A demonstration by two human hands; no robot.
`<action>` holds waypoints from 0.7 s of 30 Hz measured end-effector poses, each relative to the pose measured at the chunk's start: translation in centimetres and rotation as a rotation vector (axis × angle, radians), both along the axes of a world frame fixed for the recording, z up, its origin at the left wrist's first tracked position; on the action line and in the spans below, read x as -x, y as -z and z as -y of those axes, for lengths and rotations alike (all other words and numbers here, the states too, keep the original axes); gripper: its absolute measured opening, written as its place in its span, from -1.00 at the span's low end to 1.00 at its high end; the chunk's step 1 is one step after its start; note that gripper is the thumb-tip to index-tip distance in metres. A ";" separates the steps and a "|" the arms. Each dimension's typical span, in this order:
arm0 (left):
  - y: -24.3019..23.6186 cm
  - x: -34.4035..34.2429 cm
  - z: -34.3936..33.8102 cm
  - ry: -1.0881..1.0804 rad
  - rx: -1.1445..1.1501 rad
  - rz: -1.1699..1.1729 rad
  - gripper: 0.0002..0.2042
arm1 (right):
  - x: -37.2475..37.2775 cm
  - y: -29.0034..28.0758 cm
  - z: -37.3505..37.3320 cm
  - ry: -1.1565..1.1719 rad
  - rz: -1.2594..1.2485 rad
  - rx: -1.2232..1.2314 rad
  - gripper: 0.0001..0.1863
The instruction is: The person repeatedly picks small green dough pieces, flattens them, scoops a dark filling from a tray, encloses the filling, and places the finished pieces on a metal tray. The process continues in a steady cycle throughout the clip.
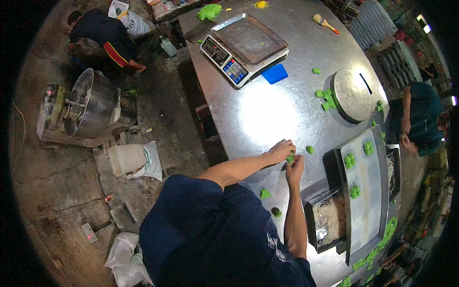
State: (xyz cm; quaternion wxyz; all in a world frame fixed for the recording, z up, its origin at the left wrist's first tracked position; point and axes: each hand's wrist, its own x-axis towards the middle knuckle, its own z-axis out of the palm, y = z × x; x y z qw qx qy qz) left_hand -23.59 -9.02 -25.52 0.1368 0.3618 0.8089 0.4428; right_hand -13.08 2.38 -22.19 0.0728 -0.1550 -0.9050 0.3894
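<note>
My left hand (281, 151) and my right hand (295, 168) meet over the near part of the metal table, fingers closed. Between their fingertips is a small piece of green dough (290, 158). Just beyond my right hand lies a green dough ball (310, 149). Closer to my body are a loose green dough piece (265, 193) and a ball (277, 212) with a dark spot. To the right, a long metal tray (366, 225) holds several clusters of green balls (355, 192).
A digital scale (244, 48), blue scraper (275, 74) and brush (326, 24) lie farther off. More dough pieces (326, 99) adjoin a round metal disc (351, 95). A pan (326, 221) sits beside the tray. A mixer (83, 107) stands left. Two people (423, 119) work nearby.
</note>
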 end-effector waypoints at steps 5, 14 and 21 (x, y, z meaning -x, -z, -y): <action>0.4 -0.1 -1.0 0.043 0.128 -0.122 -0.77 | -7.5 -3.1 -2.8 -0.116 0.488 0.399 -0.82; -7.9 -9.6 -3.4 0.135 -0.347 0.798 -0.45 | -15.3 -12.0 2.2 0.405 -0.089 0.769 -0.50; -17.4 -14.3 -4.1 -0.004 -0.515 1.344 -0.25 | -14.3 -14.6 3.9 0.498 -0.151 0.237 -0.67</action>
